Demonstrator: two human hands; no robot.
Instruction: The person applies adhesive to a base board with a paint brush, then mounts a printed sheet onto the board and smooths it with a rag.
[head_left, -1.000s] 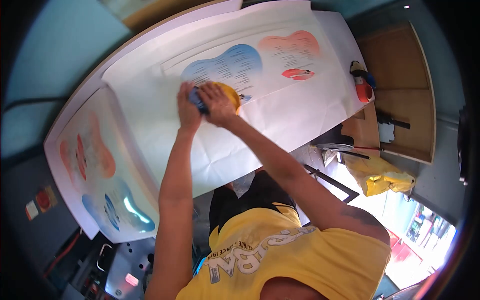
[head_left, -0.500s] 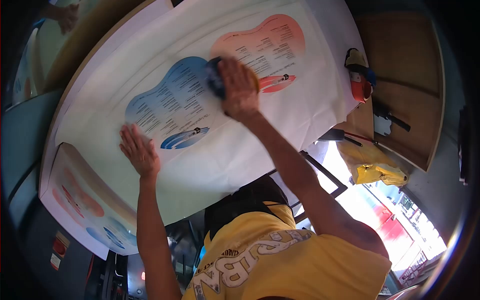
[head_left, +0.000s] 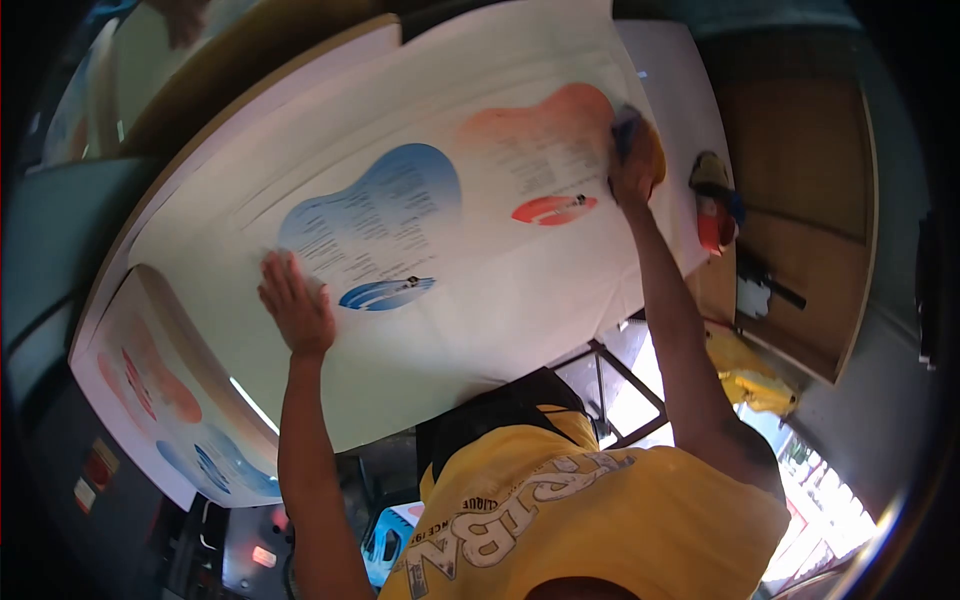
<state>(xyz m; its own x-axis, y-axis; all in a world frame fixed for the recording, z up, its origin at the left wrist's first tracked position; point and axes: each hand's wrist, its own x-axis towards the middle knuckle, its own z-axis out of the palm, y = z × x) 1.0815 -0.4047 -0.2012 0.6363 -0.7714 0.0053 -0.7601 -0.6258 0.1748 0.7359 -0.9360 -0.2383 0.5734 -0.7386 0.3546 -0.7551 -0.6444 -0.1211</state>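
A large white sheet (head_left: 450,340) printed with a blue shape (head_left: 385,205) and a red-orange shape (head_left: 545,130) covers the work surface. My left hand (head_left: 300,305) lies flat on it with fingers spread, just left of the blue print. At the sheet's right side, my right hand (head_left: 634,178) grips a dark blue and orange cloth-like pad (head_left: 628,135), pressed against the sheet beside the red-orange print. The pad is partly hidden and blurred.
A printed roll or folded end (head_left: 150,390) curves at the lower left. A red and dark object (head_left: 714,220) sits on the right edge, near a wooden panel (head_left: 810,190). A yellow bag (head_left: 750,380) hangs below, beside a metal frame (head_left: 630,380).
My right hand has moved right with the pad, from between the two prints to beyond the red-orange one. My left hand stays near the blue print; the view has shifted somewhat.
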